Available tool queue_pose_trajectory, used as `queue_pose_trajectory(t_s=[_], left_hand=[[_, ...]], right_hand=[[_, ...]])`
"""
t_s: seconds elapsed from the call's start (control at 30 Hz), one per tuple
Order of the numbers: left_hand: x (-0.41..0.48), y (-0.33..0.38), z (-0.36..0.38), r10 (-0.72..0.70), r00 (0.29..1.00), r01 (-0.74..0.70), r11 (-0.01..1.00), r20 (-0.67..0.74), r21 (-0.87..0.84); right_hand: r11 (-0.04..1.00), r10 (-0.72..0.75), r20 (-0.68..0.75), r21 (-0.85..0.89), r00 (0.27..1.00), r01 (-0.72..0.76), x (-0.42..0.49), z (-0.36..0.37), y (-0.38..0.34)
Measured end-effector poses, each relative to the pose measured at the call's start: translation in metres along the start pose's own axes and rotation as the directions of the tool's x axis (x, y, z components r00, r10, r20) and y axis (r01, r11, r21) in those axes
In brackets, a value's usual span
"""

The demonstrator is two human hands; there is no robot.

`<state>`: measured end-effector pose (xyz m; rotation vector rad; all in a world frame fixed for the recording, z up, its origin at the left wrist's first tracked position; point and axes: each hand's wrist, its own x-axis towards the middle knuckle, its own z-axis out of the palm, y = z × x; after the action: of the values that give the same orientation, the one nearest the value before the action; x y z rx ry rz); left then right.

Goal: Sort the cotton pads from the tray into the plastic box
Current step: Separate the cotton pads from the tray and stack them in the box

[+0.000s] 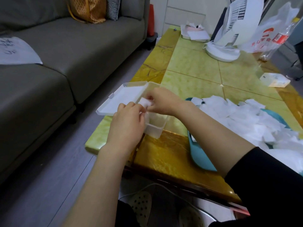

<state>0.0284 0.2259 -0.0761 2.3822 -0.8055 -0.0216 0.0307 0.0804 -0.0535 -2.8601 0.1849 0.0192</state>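
Your right hand (161, 100) pinched a cotton pad (145, 102) btw thumb & fingertips, just above the plastic box (155, 128). Pad: small, white, squarish, soft-edged, partly hidden by your fingers. Your left hand (127, 123) sat w/ fingers curled in toward the pad's lower edge. Can't tell if they actually gripped it, as the knuckles were in the way. The box was translucent & rectangular, at the table (196, 66) left edge, its lid (121, 97) hinged open past that edge. A heap of pads (246, 115), white & crumpled, lay on the teal tray (201, 159) to your right.
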Motion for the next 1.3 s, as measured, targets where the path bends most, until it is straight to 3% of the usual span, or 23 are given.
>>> queue_pose_trajectory(t_s=[0.07, 0.17, 0.57, 0.77, 0.9, 1.07, 1.2, 1.3], left_hand=[[0.000, 0.000, -0.001, -0.008, 1.000, 0.008, 1.000, 0.000, -0.009], [0.001, 0.000, -0.002, -0.019, 1.000, 0.019, 1.000, 0.003, -0.013], [-0.001, 0.002, -0.002, -0.022, 1.000, 0.022, 0.999, 0.001, -0.035], [-0.001, 0.004, -0.003, -0.033, 0.999, 0.033, 0.999, -0.002, -0.037], [-0.001, 0.004, -0.003, -0.035, 0.999, 0.034, 0.999, -0.004, -0.036], [0.000, 0.004, -0.003, -0.038, 0.999, 0.038, 0.999, -0.009, -0.024], [0.000, 0.007, -0.002, -0.035, 0.999, 0.035, 0.999, -0.007, 0.014], [-0.001, 0.012, -0.001, -0.038, 0.999, 0.041, 0.995, -0.028, 0.088]], right_hand=[[0.994, 0.041, -0.119, 0.102, 0.992, -0.029, -0.004, -0.003, 0.005], [0.982, 0.090, -0.188, 0.183, 0.978, -0.055, -0.011, 0.002, 0.008], [0.996, -0.023, 0.060, 0.093, 0.998, 0.017, -0.010, 0.016, 0.002], [0.984, 0.030, -0.104, 0.179, 0.994, -0.011, -0.016, 0.020, 0.006], [0.986, 0.020, -0.031, 0.165, 0.999, -0.014, -0.019, 0.019, 0.005], [1.000, 0.007, -0.017, 0.030, 1.000, -0.006, -0.020, 0.012, 0.006], [0.997, 0.019, 0.015, 0.069, 1.000, -0.020, -0.028, 0.005, 0.007], [0.995, 0.014, -0.092, 0.096, 0.996, -0.005, -0.045, -0.006, 0.014]])
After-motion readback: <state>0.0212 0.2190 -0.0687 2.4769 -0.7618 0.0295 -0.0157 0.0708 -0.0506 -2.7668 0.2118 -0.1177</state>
